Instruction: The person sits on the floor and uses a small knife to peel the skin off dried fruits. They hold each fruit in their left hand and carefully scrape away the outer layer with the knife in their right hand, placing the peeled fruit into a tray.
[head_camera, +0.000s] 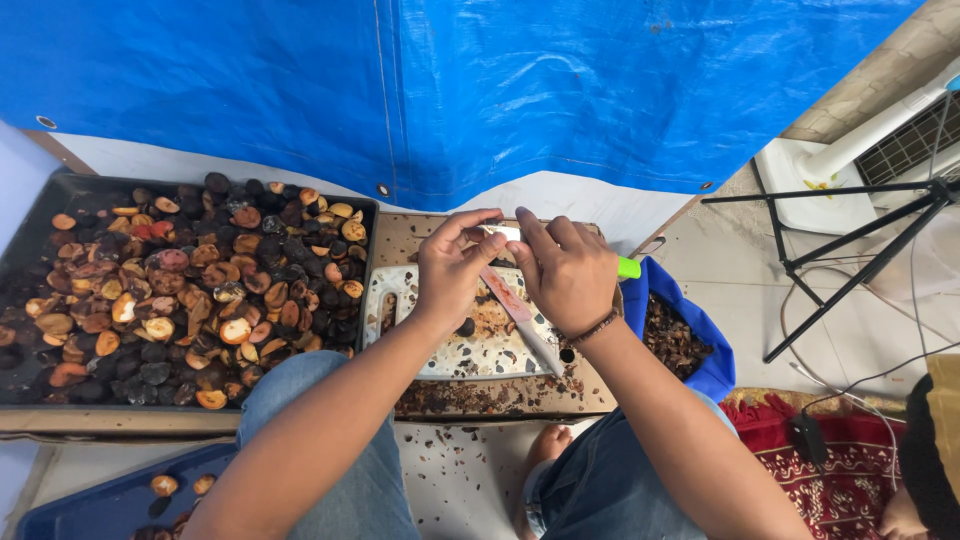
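My right hand is closed around a knife whose green handle sticks out to the right. Its pale blade tip shows between the fingertips of both hands. My left hand meets it there, fingers pinched on a small piece that is mostly hidden. Both hands hover over a stained white cutting board. On the board lie a long reddish-stained blade and a dark round piece.
A large black tray at the left is heaped with dark and orange halved fruits. A blue bag of brown scraps sits at the right. A blue tray with a few pieces lies at lower left. A black stand and cables are at the right.
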